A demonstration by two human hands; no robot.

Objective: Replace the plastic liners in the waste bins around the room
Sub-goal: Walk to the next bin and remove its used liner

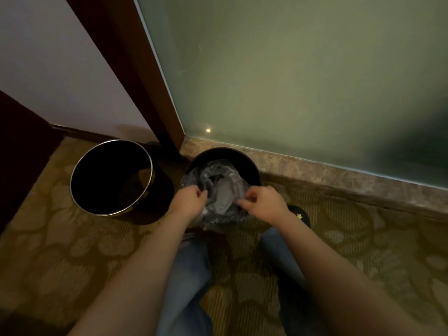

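Note:
Two round black waste bins stand on the carpet by the wall corner. The left bin has a shiny metal rim and a bare dark inside. The right bin holds a crumpled translucent plastic liner that spills over its near rim. My left hand pinches the liner's edge at the near left of that bin. My right hand pinches the liner at the near right. The right bin's near side is hidden behind the liner and my hands.
A dark wooden door frame meets the floor between the bins. A frosted glass panel with a marble base strip runs along the right. Patterned carpet covers the floor. My knees and a dark shoe are close to the right bin.

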